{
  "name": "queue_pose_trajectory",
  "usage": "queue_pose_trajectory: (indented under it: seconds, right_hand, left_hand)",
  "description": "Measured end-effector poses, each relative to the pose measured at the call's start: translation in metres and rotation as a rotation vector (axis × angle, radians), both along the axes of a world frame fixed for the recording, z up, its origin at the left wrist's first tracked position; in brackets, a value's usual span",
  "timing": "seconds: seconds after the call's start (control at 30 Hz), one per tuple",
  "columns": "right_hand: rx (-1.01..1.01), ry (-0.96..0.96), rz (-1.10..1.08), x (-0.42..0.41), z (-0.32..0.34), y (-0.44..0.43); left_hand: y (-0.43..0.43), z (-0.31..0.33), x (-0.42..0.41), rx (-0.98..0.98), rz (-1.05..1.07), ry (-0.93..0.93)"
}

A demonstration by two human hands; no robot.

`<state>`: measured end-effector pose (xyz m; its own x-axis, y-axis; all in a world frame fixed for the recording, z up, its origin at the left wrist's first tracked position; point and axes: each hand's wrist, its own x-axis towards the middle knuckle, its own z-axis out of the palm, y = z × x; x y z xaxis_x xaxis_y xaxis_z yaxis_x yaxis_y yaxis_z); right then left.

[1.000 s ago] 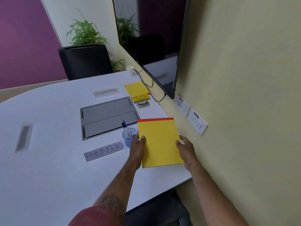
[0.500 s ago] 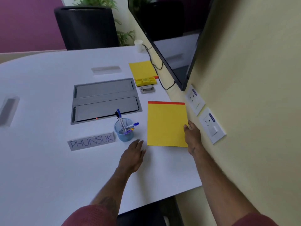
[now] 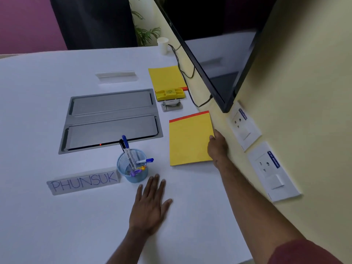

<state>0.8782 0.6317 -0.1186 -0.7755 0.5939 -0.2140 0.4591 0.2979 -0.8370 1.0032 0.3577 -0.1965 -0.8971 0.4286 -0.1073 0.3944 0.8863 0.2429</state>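
Presently: flat yellow paper notepad with red top strip [image 3: 189, 140], on white table [image 3: 57, 216], extending left from right hand [image 3: 218, 147], which pinches its right edge, fingers seemingly beneath; left hand [image 3: 150, 206] flat, fingers straight, down-left of that grip.

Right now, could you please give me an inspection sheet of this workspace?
Surface: white table, grey metal hatch set into it.
Job's things: yellow paper pad with red top strip, lying by the wall-side edge.
Clutter: blue mesh pen cup, grey PHUNSUK nameplate, second yellow pad, yellow plastic tray, white paper cup.
Hands: right hand grips the pad's right edge; left hand rests flat on the table.
Cables: black cable runs along the wall edge up to the black wall screen.
Surroundings: white wall sockets, black chair, green plant.
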Motion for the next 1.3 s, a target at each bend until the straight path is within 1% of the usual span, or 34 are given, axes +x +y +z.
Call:
queue_pose_trajectory:
  seconds: [0.1,0.17,0.2,0.27,0.33,0.4,0.43,0.5,0.53,0.6,0.7,1.2,1.27,1.3]
  right_hand:
    - [0.134,-0.062,0.03,-0.02,-0.01,0.002]
    - [0.206,-0.112,0.058,-0.03,-0.016,-0.004]
    - [0.274,-0.127,0.08,-0.034,-0.014,-0.005]
    - [0.472,-0.202,0.139,-0.034,-0.016,-0.013]
    - [0.699,-0.189,0.19,-0.029,-0.02,-0.024]
    - [0.805,-0.189,0.306,-0.026,-0.023,-0.042]
    - [0.813,-0.21,0.411,-0.025,-0.026,-0.05]
    - [0.776,-0.31,0.616,-0.025,-0.037,-0.067]
    - [0.76,-0.362,0.661,-0.025,-0.043,-0.07]
    - [0.74,-0.423,0.662,-0.021,-0.053,-0.075]
    - [0.764,-0.42,0.629,-0.018,-0.061,-0.075]
    - [0.792,-0.432,0.66,-0.022,-0.058,-0.058]
    - [0.766,-0.409,0.64,-0.019,-0.054,-0.068]
    - [0.753,-0.366,0.617,-0.016,-0.05,-0.067]
  left_hand:
    - [-0.001,-0.004,-0.002,0.004,0.014,0.005]
    - [-0.002,-0.005,-0.002,-0.012,0.019,-0.034]
    - [-0.001,-0.003,-0.003,-0.016,0.007,-0.013]
    - [-0.003,-0.003,-0.003,-0.015,0.003,-0.04]
    - [-0.003,-0.002,-0.004,-0.014,0.007,-0.021]
    - [-0.003,0.0,-0.004,-0.017,0.011,-0.039]
    - [-0.001,-0.001,-0.004,-0.021,0.009,-0.034]
    - [-0.003,-0.001,-0.003,-0.024,0.011,-0.036]
    - [-0.002,-0.001,-0.003,-0.024,0.012,-0.032]
    - [-0.003,-0.002,-0.003,-0.021,0.012,-0.029]
    - [-0.002,-0.002,-0.003,-0.011,0.009,-0.027]
    - [0.0,-0.002,-0.004,0.021,0.015,-0.054]
    - [-0.005,0.0,-0.003,0.02,0.007,-0.068]
    - [0.001,0.0,-0.005,0.029,0.001,-0.087]
